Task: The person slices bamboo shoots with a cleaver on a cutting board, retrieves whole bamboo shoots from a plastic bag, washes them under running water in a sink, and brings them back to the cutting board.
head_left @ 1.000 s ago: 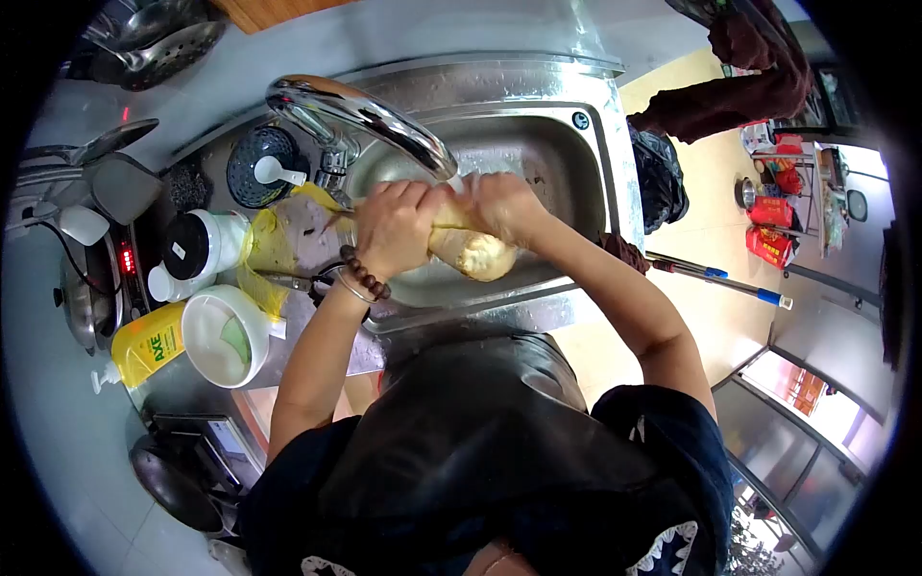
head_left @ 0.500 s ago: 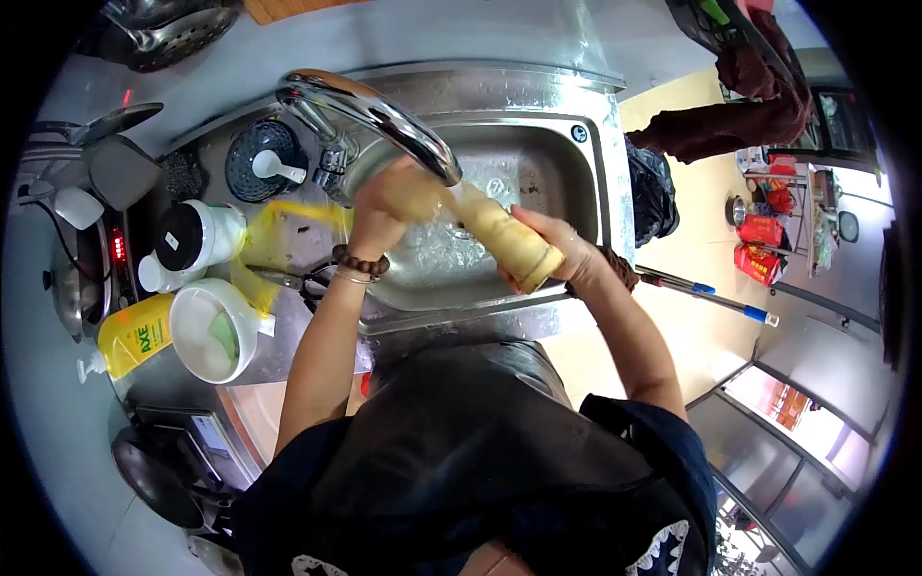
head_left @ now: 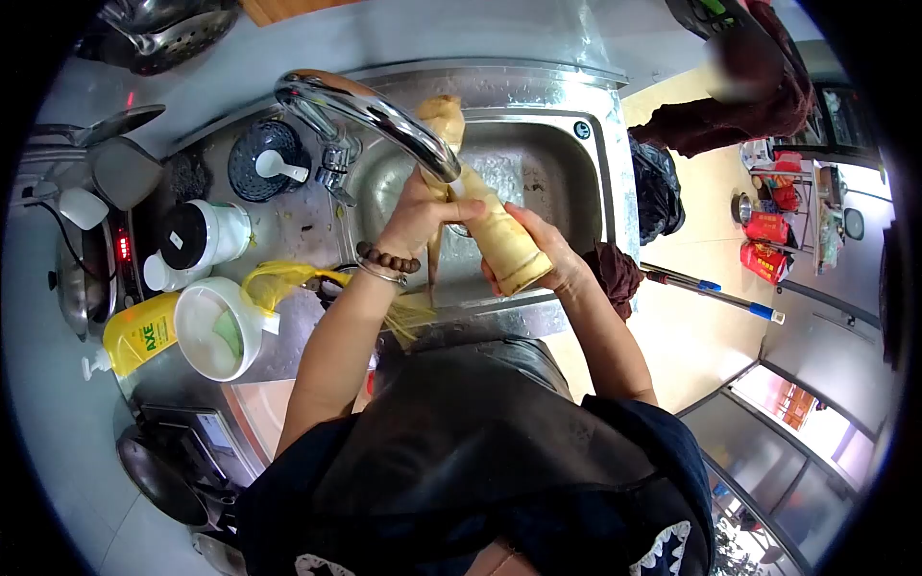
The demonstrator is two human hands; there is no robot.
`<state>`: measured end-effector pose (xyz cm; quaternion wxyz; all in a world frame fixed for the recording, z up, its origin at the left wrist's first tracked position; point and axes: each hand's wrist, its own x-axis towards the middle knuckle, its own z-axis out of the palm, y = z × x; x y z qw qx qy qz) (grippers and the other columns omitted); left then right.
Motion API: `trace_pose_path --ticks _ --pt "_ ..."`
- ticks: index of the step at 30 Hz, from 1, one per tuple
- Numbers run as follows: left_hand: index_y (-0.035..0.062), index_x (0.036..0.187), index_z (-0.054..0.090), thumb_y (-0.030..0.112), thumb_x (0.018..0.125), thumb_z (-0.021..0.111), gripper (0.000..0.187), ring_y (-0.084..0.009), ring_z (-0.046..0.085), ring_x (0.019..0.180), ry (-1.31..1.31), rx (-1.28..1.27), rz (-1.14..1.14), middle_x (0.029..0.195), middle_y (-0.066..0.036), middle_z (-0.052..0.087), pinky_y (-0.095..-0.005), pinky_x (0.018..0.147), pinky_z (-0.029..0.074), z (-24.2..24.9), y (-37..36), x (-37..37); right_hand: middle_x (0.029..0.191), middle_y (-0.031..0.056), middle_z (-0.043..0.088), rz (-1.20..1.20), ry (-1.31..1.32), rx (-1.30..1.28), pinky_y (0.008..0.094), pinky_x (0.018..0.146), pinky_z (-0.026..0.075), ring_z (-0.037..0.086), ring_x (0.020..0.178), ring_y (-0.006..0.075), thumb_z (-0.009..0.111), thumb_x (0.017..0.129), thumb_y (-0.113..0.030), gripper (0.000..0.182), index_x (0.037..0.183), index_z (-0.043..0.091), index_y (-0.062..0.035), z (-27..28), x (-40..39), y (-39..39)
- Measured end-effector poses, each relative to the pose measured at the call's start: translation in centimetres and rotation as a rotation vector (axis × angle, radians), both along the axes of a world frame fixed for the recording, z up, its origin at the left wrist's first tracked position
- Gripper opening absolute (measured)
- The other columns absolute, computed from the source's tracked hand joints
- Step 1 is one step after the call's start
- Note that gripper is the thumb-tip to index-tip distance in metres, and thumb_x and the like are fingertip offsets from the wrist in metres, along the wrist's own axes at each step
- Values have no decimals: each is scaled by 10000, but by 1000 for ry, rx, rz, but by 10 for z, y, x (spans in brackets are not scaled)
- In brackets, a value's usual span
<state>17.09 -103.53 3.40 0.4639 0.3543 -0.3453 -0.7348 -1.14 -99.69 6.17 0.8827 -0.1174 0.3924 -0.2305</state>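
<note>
A long pale bamboo shoot lies slantwise over the steel sink, under the spout of the faucet. My right hand is wrapped round its thick cut end. Bent round its middle, just below the spout, is my left hand, with the thumb across the pale surface. Past that hand, a tan knobbly piece shows at the sink's far rim; whether it joins the shoot is hidden behind the faucet. Water splashes in the basin.
Left of the sink are a dark blue strainer with a white spoon, a yellow net bag, a white bowl and a yellow AXE bottle. A dark cloth hangs at the right edge.
My left hand has come down and inward onto the shoot from its blurred place farther up. The yellow net now lies lower, near my left wrist. My right hand keeps its hold.
</note>
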Motion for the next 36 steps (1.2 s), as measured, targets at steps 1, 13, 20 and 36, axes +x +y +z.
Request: trace_pose_path --ticks 1,13,20,36 --pt "20 1052 537 44 703 673 375 -178 580 876 -106 -30 -21 963 -52 595 -289 786 467 -3 -4 4 744 199 607 3 4 -11 378 527 516 621 596 283 364 906 -473 529 1066 508 11 3 0 1" --pt "137 1174 548 116 643 707 555 -273 542 972 -757 -576 -857 976 -119 581 -444 967 280 44 9 52 927 105 615 215 70 -14 274 715 519 619 790 152 423 917 -333 436 1111 506 49 -17 32 22" --pt "55 966 563 120 639 645 343 -284 535 825 -1725 -773 -644 809 -106 543 -446 878 314 100 50 101 1007 117 586 678 1524 -994 402 784 469 585 894 285 595 790 -296 421 1157 492 -118 -179 1 8" --pt "-7 1239 351 186 787 620 560 -281 442 1091 -74 -615 1126 1154 -169 451 -426 1005 307 176 109 157 1026 102 538 50 495 -920 303 775 460 553 891 215 672 700 -89 435 1099 505 -41 -71 33 -42"
